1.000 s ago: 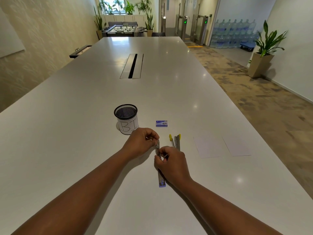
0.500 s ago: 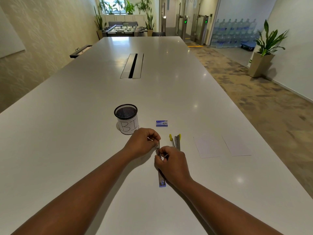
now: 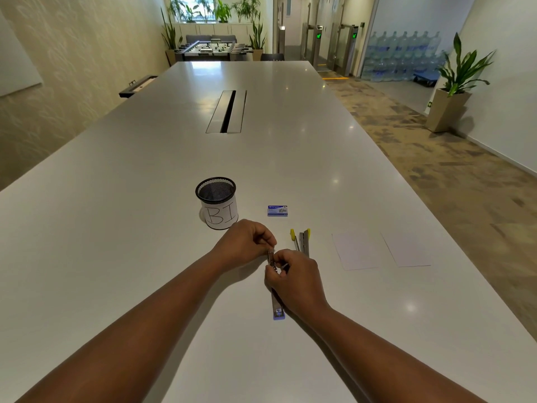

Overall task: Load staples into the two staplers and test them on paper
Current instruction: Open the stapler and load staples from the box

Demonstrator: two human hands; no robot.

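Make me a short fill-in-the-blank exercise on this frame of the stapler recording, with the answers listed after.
1. Both hands work on the opened stapler with the ____ base.
2. The mesh pen cup carries the handwritten letters ____.
3. The number of paper sheets lying right of the yellow stapler is ____.
4. The staple box lies to the ____ of the cup.

Answers: blue; BI; two; right

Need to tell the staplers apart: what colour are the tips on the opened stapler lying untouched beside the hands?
Yellow tips on that stapler, head view.
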